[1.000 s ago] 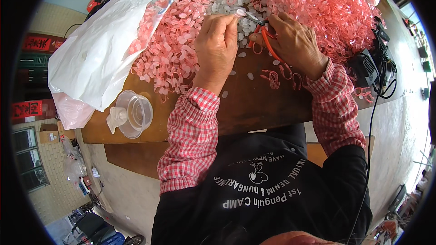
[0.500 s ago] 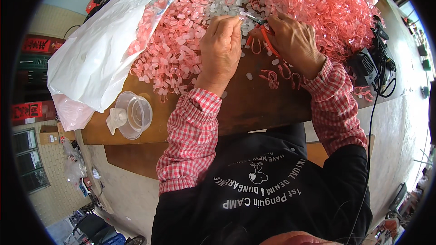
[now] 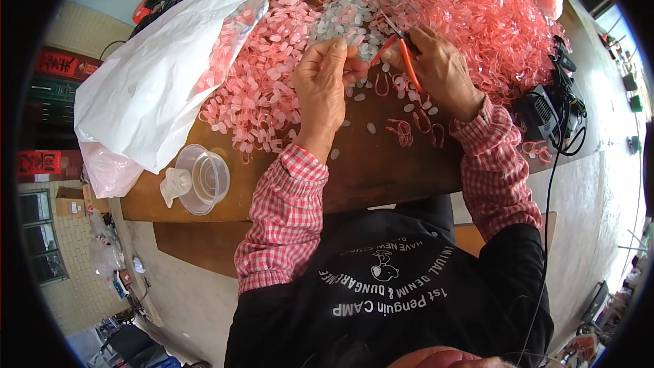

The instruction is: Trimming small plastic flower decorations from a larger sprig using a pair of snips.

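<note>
My left hand (image 3: 325, 82) is closed, thumb and fingertips pinching what looks like a small translucent pink plastic piece (image 3: 353, 39), partly hidden by the fingers. My right hand (image 3: 439, 68) is wrapped round red-handled snips (image 3: 411, 67); their slim metal tips point up and away, apart from the piece. Beyond the left hand lies a heap of flat pink plastic pieces (image 3: 262, 88). Between the heaps are scattered whitish oval pieces (image 3: 344, 17). A big pile of looped pink plastic pieces (image 3: 470, 7) spreads past my right hand.
A white plastic sack (image 3: 153, 88) lies at the left of the brown table (image 3: 381, 170). Near its front edge stands a clear round tub (image 3: 208, 180) beside a crumpled whitish item (image 3: 176, 185). A black adapter with cables (image 3: 545, 112) sits at the right.
The snips have drawn back from the left fingertips, and their tips have swung upward. My left hand has turned, with its thumb now raised and its fingers curled.
</note>
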The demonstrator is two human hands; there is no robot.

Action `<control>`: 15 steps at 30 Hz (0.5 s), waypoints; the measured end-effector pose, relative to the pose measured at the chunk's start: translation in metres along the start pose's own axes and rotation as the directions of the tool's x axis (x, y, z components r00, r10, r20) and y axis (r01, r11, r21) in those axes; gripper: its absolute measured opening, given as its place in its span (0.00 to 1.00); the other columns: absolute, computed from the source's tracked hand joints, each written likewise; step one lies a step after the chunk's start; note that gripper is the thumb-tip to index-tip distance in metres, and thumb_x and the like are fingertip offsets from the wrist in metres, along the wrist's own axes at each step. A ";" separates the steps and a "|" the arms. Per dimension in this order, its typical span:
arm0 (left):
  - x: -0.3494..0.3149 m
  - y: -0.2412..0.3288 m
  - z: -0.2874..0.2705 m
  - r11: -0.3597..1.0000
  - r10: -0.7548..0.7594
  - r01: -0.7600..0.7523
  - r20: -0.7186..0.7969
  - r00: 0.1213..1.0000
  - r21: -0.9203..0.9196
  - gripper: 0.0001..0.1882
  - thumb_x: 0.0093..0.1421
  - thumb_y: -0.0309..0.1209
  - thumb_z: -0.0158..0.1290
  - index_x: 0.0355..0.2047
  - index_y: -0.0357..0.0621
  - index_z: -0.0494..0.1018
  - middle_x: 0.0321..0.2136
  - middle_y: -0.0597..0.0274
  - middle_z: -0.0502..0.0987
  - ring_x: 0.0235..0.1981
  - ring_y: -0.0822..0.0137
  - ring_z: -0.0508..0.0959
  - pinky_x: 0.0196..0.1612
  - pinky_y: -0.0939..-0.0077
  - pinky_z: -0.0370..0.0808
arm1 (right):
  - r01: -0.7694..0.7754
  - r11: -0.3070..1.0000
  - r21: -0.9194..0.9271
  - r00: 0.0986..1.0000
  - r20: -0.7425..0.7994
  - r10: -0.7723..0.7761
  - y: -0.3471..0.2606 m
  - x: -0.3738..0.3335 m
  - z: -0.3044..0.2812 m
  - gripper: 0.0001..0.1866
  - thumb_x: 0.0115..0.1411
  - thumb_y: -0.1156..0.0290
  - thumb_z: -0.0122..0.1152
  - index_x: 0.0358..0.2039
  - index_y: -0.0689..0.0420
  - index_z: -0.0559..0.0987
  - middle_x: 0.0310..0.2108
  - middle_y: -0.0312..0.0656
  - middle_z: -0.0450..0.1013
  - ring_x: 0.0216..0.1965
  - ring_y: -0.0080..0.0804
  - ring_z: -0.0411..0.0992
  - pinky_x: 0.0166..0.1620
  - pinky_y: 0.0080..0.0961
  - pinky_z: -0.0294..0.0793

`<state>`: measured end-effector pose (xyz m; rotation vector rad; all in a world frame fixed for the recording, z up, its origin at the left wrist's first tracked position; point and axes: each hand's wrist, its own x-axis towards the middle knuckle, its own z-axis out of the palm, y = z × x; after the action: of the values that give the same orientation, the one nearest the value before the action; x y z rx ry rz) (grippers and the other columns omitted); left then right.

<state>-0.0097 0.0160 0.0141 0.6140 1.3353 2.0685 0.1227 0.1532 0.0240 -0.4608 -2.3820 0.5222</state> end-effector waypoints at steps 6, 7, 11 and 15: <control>0.001 -0.004 0.002 0.964 -0.150 0.141 -0.022 0.989 -0.226 0.10 0.62 0.33 0.57 0.39 0.40 0.75 0.30 0.63 0.79 0.26 0.72 0.79 0.31 0.75 0.78 | 0.128 0.988 -0.087 0.992 -0.009 -0.129 -0.005 -0.004 0.007 0.27 0.55 0.49 0.65 0.34 0.62 0.70 0.31 0.50 0.69 0.28 0.50 0.73 0.26 0.41 0.71; 0.001 -0.003 0.002 0.964 -0.150 0.142 -0.021 0.988 -0.226 0.10 0.62 0.33 0.57 0.39 0.40 0.75 0.30 0.63 0.79 0.26 0.72 0.79 0.31 0.75 0.78 | 0.126 0.988 -0.089 0.992 -0.013 -0.128 -0.004 -0.004 0.008 0.26 0.56 0.50 0.65 0.33 0.63 0.70 0.29 0.49 0.68 0.27 0.49 0.72 0.26 0.40 0.71; -0.001 -0.005 0.007 0.986 -0.095 0.096 0.012 0.995 -0.135 0.09 0.62 0.31 0.57 0.40 0.39 0.77 0.30 0.63 0.79 0.26 0.74 0.78 0.31 0.79 0.77 | -0.069 0.992 0.105 0.992 0.116 0.057 0.004 -0.001 0.001 0.22 0.59 0.53 0.64 0.34 0.63 0.73 0.24 0.41 0.64 0.24 0.30 0.68 0.26 0.28 0.67; -0.006 -0.013 0.009 0.940 0.255 -0.267 0.086 0.963 0.211 0.07 0.61 0.25 0.57 0.38 0.36 0.77 0.28 0.65 0.78 0.26 0.78 0.75 0.30 0.84 0.73 | -0.276 0.799 0.535 0.961 0.169 0.218 -0.020 0.005 -0.010 0.15 0.60 0.61 0.64 0.35 0.61 0.76 0.21 0.31 0.68 0.23 0.15 0.63 0.25 0.20 0.63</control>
<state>0.0038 0.0215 0.0056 0.9881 1.5319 2.1021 0.1215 0.1411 0.0431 -0.4838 -2.1258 1.3422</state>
